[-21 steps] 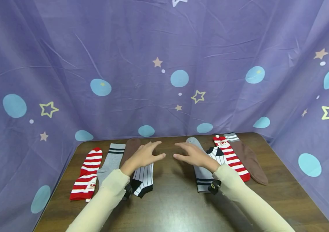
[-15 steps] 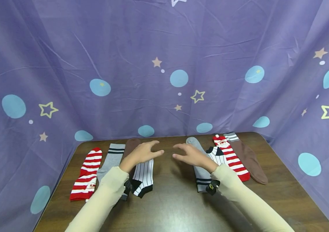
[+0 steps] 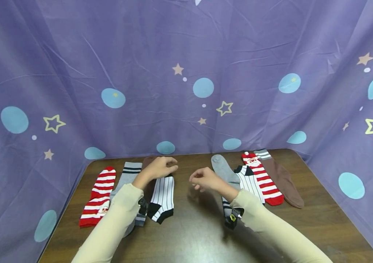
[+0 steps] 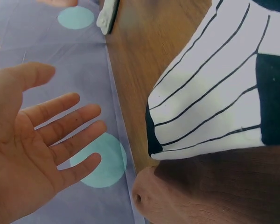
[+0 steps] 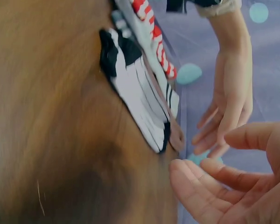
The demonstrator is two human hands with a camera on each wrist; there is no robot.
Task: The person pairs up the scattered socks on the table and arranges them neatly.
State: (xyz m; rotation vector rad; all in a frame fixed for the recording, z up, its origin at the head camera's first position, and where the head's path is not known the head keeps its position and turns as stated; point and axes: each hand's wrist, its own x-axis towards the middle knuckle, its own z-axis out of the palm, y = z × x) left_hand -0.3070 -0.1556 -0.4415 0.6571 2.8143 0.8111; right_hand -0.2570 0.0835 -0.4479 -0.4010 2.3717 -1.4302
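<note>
Above the table's left half hovers my left hand (image 3: 156,168), holding nothing; the left wrist view shows its fingers spread and relaxed. Under and beside it lie a white ankle sock with black pinstripes (image 3: 164,195), a brown sock (image 3: 148,160) partly hidden by the arm, and a grey sock with black bands (image 3: 130,175). Holding nothing either, my right hand (image 3: 206,178) hangs over the table with loosely bent fingers. Closest to it is another grey sock (image 3: 222,168), overlapped by the forearm. A second pinstriped ankle sock (image 3: 250,182) lies just right of that.
A red-and-white striped Santa sock (image 3: 99,197) lies at the far left. Its lookalike, another striped Santa sock (image 3: 266,180), and a brown sock with grey cuff (image 3: 283,179) lie at the right. A purple curtain (image 3: 186,124) borders the wooden table (image 3: 193,233) behind and at both sides.
Both hands have drawn slightly left. The right hand's fingers have dropped and bent more; the left hand's fingers and thumb have come closer together. The socks stay in place.
</note>
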